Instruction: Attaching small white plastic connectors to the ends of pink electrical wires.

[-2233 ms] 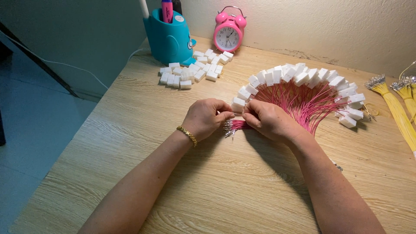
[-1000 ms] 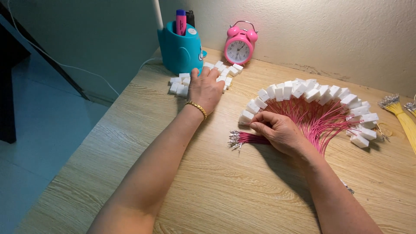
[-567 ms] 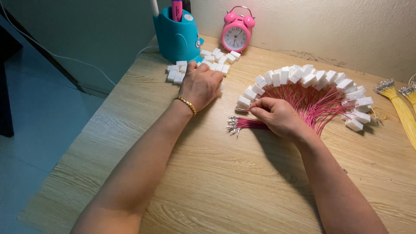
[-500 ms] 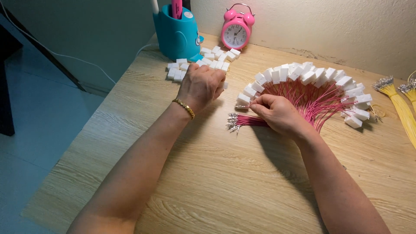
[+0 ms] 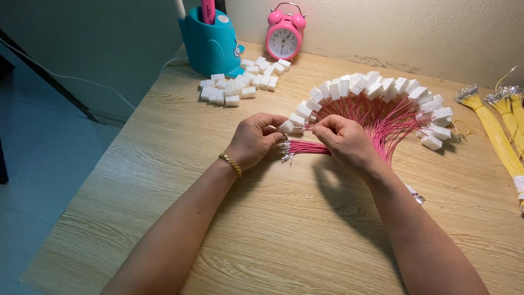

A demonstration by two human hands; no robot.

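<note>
Pink wires (image 5: 376, 117) lie fanned on the wooden surface (image 5: 273, 229), bare crimped ends bunched near the hands, each far end capped by a small white connector, so the caps form an arc. Left hand (image 5: 255, 139) pinches one white connector (image 5: 286, 127) at the fan's near end, fingers closed on it. Right hand (image 5: 345, 141) presses the wire bundle down, fingertips closed on a strand beside that connector, likely steadying it. Loose white connectors (image 5: 240, 84) sit piled near the teal pen holder (image 5: 210, 46).
</note>
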